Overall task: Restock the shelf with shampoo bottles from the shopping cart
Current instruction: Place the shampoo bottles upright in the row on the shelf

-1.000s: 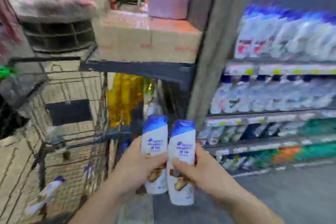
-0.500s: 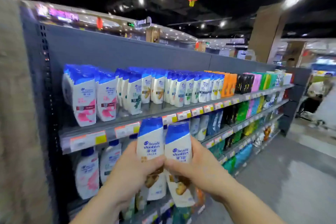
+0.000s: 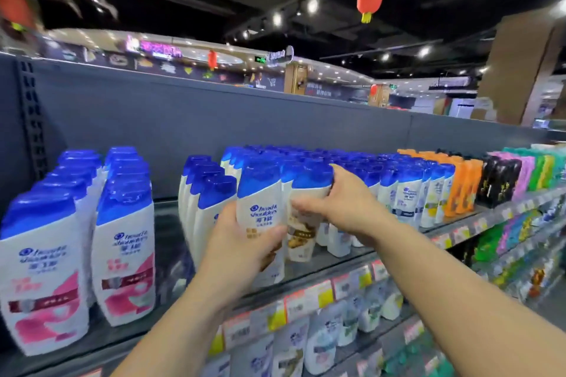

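Two white shampoo bottles with blue caps and brown labels are at the front of the top shelf (image 3: 330, 266). My left hand (image 3: 242, 242) grips the left bottle (image 3: 260, 208) around its lower half. My right hand (image 3: 343, 202) is wrapped around the right bottle (image 3: 309, 190) just below its cap; its base is at the shelf surface, among rows of like bottles. Whether the left bottle's base touches the shelf is hidden by my hand. The shopping cart is out of view.
Two rows of pink-labelled shampoo bottles (image 3: 122, 254) stand at the left of the shelf, with a gap beside them. Orange (image 3: 459, 190), black and pastel bottles fill the right end. Price tags (image 3: 309, 297) line the shelf edge; lower shelves hold more bottles.
The view has swung from the cart to the shelf. Both hands have carried the two bottles up and forward onto the top shelf. My right hand has shifted up toward its bottle's cap.
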Demonstrator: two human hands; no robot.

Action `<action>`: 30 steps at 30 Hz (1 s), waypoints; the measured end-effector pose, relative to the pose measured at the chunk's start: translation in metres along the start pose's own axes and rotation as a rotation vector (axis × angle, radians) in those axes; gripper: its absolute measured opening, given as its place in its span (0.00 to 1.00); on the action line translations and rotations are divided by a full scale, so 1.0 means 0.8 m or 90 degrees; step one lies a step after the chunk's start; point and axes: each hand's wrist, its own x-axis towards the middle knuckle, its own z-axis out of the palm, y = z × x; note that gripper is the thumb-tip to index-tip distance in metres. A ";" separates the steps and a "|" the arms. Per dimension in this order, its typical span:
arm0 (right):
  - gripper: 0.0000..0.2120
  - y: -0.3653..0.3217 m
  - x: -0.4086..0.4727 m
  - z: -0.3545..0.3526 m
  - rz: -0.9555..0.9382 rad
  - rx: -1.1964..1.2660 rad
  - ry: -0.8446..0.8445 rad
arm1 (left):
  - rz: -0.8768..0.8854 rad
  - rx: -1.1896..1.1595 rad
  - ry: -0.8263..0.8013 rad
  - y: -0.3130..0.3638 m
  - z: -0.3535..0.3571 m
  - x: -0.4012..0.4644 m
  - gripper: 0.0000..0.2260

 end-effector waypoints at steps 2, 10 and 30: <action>0.21 0.006 0.035 0.005 -0.038 -0.070 -0.031 | -0.004 0.023 0.024 -0.008 0.012 0.007 0.25; 0.26 0.003 0.136 -0.004 -0.310 -0.404 -0.298 | -0.029 0.103 0.192 -0.045 0.063 0.017 0.18; 0.18 0.023 0.205 0.029 -0.450 -0.291 -0.257 | -0.084 0.200 0.287 -0.047 0.091 0.051 0.17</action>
